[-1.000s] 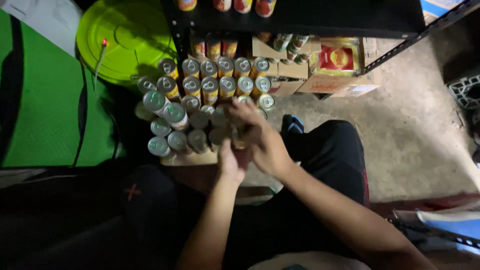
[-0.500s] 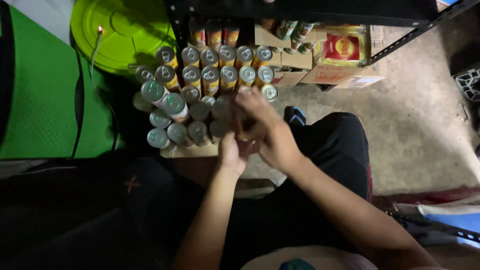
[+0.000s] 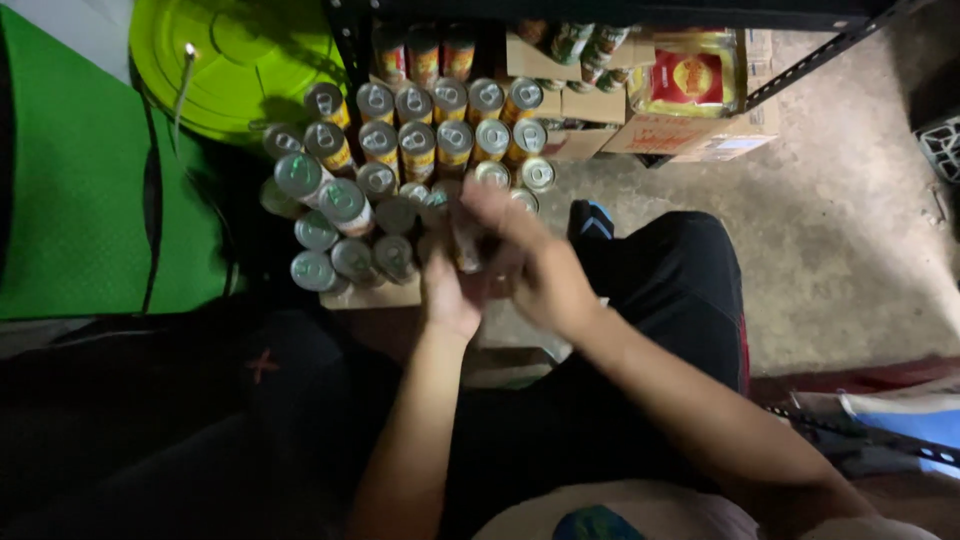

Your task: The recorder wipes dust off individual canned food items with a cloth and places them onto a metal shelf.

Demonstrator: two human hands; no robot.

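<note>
Head view: both hands meet over the near right edge of the can cluster; left hand [image 3: 452,290] and right hand [image 3: 540,275] close together around one can [image 3: 465,240], blurred. Many cans [image 3: 400,150] already stand packed on the cardboard tray [image 3: 375,296] by the black shelf [image 3: 800,60]; lime lid [image 3: 235,60] far left. Versus the earlier frame: hands barely shifted, view closer.
</note>
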